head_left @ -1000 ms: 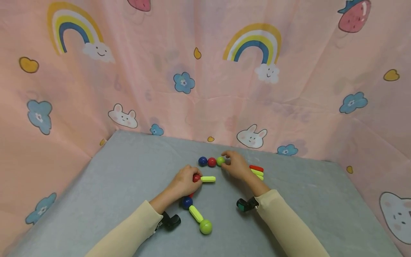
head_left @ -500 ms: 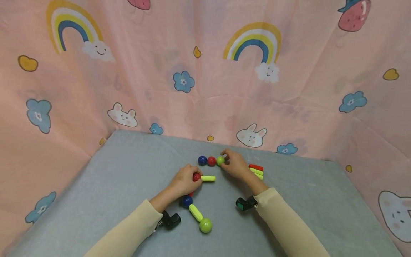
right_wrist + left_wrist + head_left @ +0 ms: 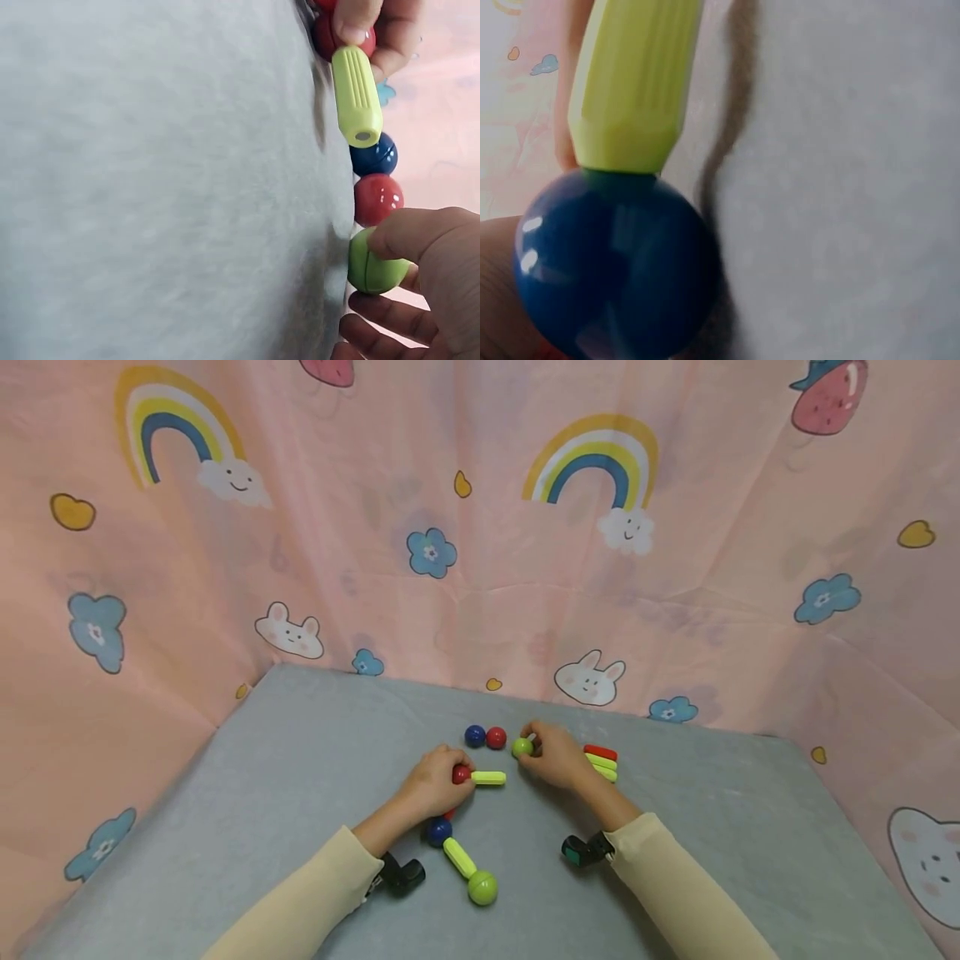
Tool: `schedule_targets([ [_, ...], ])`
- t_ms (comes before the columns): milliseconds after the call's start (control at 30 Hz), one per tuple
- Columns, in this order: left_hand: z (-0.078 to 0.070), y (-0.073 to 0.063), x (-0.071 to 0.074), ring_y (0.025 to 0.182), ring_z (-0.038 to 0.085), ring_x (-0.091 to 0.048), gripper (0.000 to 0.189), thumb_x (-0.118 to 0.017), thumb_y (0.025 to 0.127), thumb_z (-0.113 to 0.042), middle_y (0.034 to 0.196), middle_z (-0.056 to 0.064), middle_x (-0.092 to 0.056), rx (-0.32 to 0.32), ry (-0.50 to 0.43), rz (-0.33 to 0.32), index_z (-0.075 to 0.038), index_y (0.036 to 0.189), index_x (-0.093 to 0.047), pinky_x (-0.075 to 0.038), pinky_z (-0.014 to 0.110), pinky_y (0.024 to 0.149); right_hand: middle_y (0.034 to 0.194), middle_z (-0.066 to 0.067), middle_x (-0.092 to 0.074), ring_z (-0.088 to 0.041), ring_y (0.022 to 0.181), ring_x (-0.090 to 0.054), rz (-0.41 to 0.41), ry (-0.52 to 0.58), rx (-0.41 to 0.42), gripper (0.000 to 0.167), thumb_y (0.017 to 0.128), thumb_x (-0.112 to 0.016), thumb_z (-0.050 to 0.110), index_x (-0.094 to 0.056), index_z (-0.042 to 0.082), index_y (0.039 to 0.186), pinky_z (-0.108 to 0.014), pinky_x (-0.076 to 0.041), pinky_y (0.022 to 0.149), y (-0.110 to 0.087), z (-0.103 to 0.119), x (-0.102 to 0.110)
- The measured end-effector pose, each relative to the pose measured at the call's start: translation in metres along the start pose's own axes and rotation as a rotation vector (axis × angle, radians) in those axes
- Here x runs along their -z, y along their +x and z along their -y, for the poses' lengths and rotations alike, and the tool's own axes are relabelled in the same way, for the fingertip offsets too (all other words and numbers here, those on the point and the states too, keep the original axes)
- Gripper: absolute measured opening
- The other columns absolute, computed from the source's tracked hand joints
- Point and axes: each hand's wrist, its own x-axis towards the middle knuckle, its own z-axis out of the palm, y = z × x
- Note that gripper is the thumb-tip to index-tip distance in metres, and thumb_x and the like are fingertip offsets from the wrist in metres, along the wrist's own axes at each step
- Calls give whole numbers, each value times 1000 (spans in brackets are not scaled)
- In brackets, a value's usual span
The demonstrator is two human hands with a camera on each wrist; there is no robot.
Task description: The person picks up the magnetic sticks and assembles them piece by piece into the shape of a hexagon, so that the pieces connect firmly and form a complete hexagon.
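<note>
My left hand (image 3: 432, 783) pinches a red ball (image 3: 461, 774), from which a yellow-green rod (image 3: 489, 778) points right. Below that hand the chain goes on with a mostly hidden red rod (image 3: 450, 814), a blue ball (image 3: 438, 832), another yellow-green rod (image 3: 459, 857) and a green ball (image 3: 482, 887). The blue ball (image 3: 619, 262) and its rod fill much of the left wrist view. Thumb and fingers of my right hand (image 3: 557, 755) hold a second green ball (image 3: 522, 747), apart from the loose red ball (image 3: 496, 737). The right wrist view shows a round metal end on the rod (image 3: 358, 97).
A loose blue ball (image 3: 475, 736) touches the loose red ball at the back. Beside my right wrist lie a red rod (image 3: 600, 752) and yellow-green rods (image 3: 602, 767). Grey cloth (image 3: 300, 752) covers the table, and a pink printed curtain (image 3: 487, 610) rises behind it.
My right hand has drawn the green ball away from the red ball, slightly right and toward me. The left hand and the chain have stayed in place.
</note>
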Motion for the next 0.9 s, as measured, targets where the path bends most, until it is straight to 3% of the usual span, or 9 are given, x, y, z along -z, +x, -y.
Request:
schedule_targets([
  [433,-1,1,-2,78,17,-53,17,-67,81,-16,92,7,-59,-1,1,-3,-10,97,-70,-46,29,68,93,-3,-67,-13,77,-59,72,7,83,28,82,-74,24,-62,13,106,-30,-54,70,-34,11,-2],
  [733,0,0,-4,77,16,-52,17,-66,81,-17,91,6,-58,-7,2,-10,-10,97,-69,-46,28,66,91,-2,-67,-10,73,-56,56,-11,106,26,84,-73,23,-64,13,105,-26,-51,66,-40,12,-4],
  [900,-1,1,-2,78,18,-52,16,-67,81,-17,91,7,-58,9,-7,7,-11,96,-69,-46,30,67,91,-2,-66,-12,76,-57,41,-13,93,26,83,-72,20,-64,12,107,-31,-52,71,-47,10,1],
])
